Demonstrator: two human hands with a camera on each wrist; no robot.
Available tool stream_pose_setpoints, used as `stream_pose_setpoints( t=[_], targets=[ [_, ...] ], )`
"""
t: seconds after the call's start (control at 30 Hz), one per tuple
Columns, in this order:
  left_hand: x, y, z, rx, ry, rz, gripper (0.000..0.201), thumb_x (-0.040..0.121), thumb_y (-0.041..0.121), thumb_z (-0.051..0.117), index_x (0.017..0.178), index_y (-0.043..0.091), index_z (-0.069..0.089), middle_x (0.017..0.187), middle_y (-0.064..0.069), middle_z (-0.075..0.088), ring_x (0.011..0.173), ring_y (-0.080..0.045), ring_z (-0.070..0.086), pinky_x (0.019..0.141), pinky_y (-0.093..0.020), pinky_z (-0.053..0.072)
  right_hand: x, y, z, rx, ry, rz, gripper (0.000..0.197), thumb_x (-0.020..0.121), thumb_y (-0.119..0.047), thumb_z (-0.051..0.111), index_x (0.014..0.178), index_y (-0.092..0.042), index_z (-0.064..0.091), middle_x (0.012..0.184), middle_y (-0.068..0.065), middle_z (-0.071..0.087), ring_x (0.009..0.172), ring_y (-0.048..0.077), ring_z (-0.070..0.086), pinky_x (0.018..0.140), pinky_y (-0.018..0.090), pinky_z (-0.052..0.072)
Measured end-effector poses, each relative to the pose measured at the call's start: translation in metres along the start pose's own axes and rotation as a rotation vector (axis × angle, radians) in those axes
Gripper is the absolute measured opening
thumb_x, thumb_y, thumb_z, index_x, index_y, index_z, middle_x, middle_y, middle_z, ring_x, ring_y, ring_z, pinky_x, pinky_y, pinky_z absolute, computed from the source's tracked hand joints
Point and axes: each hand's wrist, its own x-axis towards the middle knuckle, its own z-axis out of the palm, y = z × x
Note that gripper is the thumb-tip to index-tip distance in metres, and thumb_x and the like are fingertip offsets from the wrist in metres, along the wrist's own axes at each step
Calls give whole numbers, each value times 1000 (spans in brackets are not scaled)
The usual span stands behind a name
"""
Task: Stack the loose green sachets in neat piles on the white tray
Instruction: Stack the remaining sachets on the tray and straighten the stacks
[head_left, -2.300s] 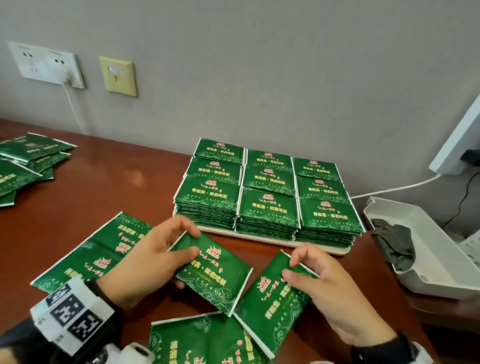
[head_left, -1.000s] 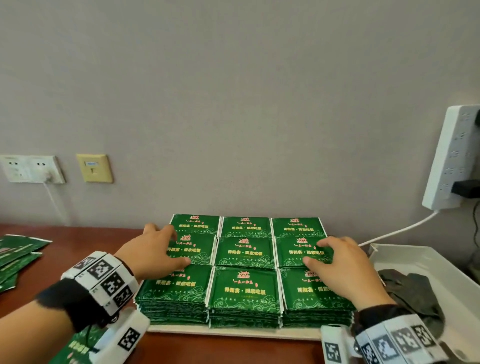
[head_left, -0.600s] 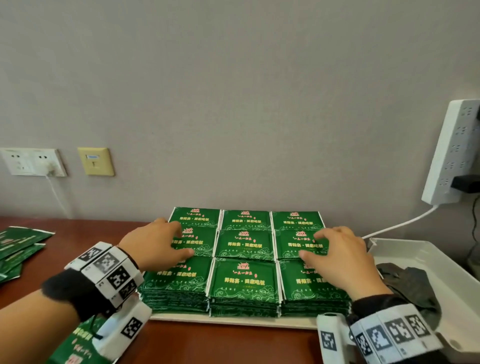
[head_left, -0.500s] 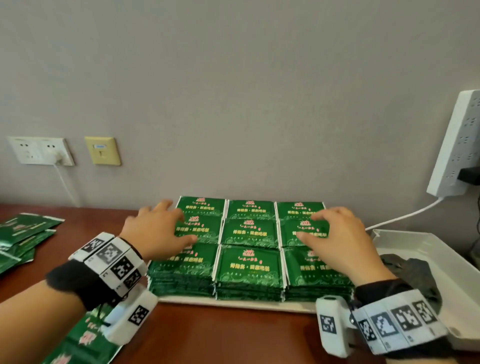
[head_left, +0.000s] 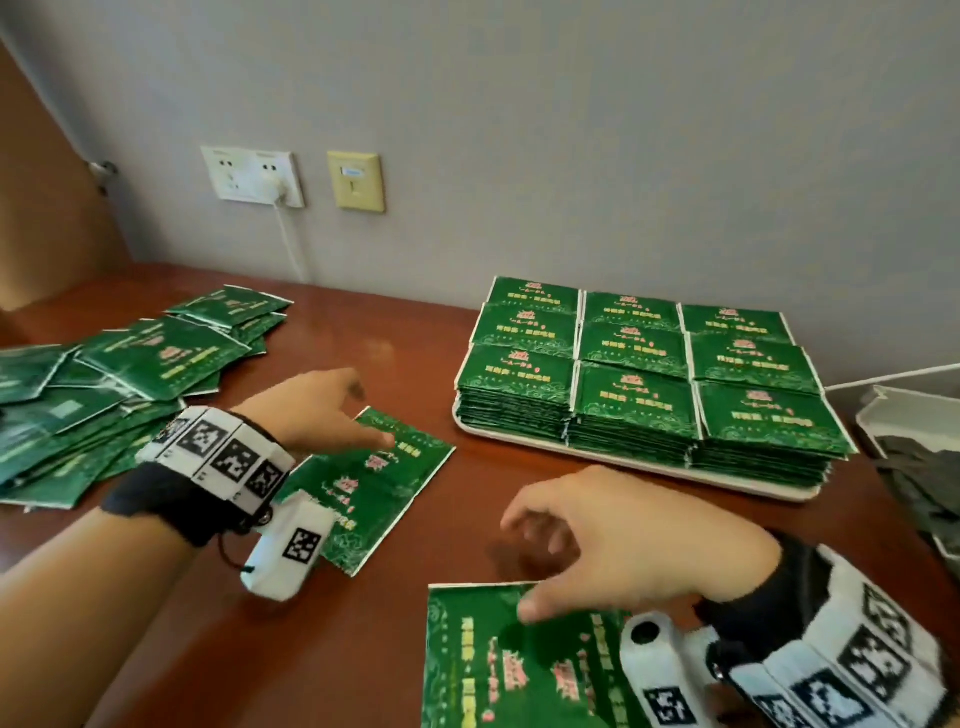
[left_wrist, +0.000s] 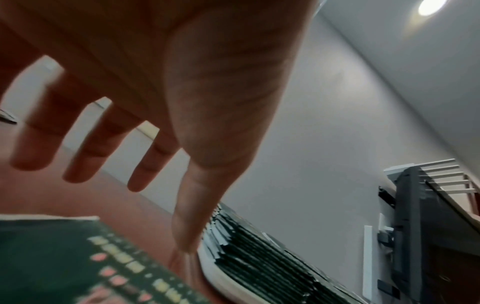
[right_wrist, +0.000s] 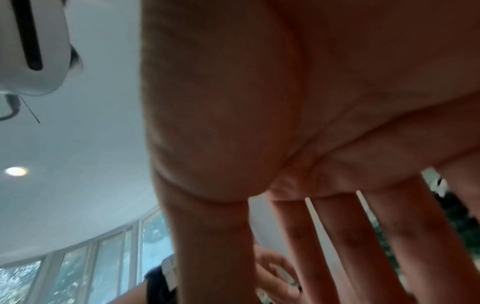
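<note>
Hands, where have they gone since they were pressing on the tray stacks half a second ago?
Both came off the stacks and back toward the person. The left hand now reaches over a loose sachet on the table; the right hand touches a near sachet with its thumb. Neither grips anything yet. The nine piles on the white tray look unchanged.

Tabletop (head_left: 332, 623): polished reddish wood, glossy. Green sachets (head_left: 634, 395): glossy foil-like film, printed. White tray (head_left: 623, 467): smooth plastic. Wall (head_left: 571, 130): matt.

Sachet piles (head_left: 639, 374) on tray (head_left: 753, 486) right; loose sachets (head_left: 104, 384) left on table (head_left: 322, 623).
</note>
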Motion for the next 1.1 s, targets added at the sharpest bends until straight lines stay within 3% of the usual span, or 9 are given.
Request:
stream_pose_setpoints(
  t=[0.1, 0.2, 0.37, 0.47, 0.6, 0.7, 0.83, 0.97, 1.1],
  targets=[
    [-4, -16, 6, 38, -101, -54, 101, 59, 64, 85, 140, 22, 41, 137, -3, 56, 113, -23, 58, 98, -40, 49, 11, -8, 17, -106, -74, -5, 75, 72, -52, 85, 134, -35, 46, 120, -13, 52, 102, 8, 52, 83, 29, 49],
    [-7, -17, 8, 58, -138, -78, 102, 59, 56, 89, 139, 18, 39, 136, -3, 55, 116, -25, 57, 97, -41, 48, 16, -8, 22, -174, -95, 94, 74, 69, -44, 89, 128, -31, 46, 102, -11, 51, 91, 13, 52, 73, 34, 48],
    [-8, -19, 14, -38, -260, -20, 68, 52, 61, 89, 96, 15, 64, 92, 2, 73, 88, -19, 69, 91, -43, 54, 12, 5, 29, -123, -139, 161, 40, 71, -52, 85, 83, -20, 62, 85, -2, 61, 75, 17, 54, 63, 37, 44],
    [-15, -21, 19, -228, -236, 50, 37, 66, 42, 90, 85, 14, 74, 77, 1, 77, 73, -16, 74, 80, -38, 60, 2, 20, 32, -34, -63, 132, 42, 72, -54, 83, 79, -17, 63, 98, 1, 64, 89, 19, 58, 77, 39, 47],
    [-23, -23, 23, -570, -149, 168, 24, 78, 21, 82, 98, 13, 71, 84, -4, 78, 75, -23, 76, 79, -44, 60, -14, 46, 39, 416, 180, 26, 25, 76, -50, 82, 70, -29, 70, 91, -7, 66, 82, 8, 63, 81, 26, 48],
    [-23, -28, 29, -827, -185, 213, 49, 74, 22, 83, 116, 18, 57, 91, -15, 77, 81, -37, 74, 78, -52, 59, -20, 64, 54, 885, 426, -46, 50, 71, -54, 85, 83, -8, 73, 92, 22, 68, 79, 36, 62, 79, 41, 49],
    [-20, -33, 41, -1164, -288, 265, 88, 50, 43, 96, 128, 37, 56, 104, -29, 70, 93, -50, 69, 76, -55, 60, -18, 64, 62, 1326, 674, -24, 58, 57, -52, 93, 89, -6, 74, 97, 25, 72, 82, 30, 69, 73, 37, 58],
    [-21, -30, 49, -1195, -218, 388, 67, 68, -27, 66, 113, 22, 70, 124, -18, 67, 115, -41, 63, 92, -55, 55, -18, 57, 57, 1444, 769, 90, 19, 78, -25, 71, 87, -9, 76, 92, 18, 74, 77, 24, 70, 68, 33, 55],
    [-21, -31, 49, -1008, -251, 427, 74, 69, -31, 66, 113, 28, 71, 123, -8, 69, 111, -33, 67, 90, -58, 55, -19, 66, 56, 1225, 718, 156, 8, 82, 0, 73, 89, -4, 74, 90, 17, 76, 79, 26, 71, 69, 31, 55]
  ],
)
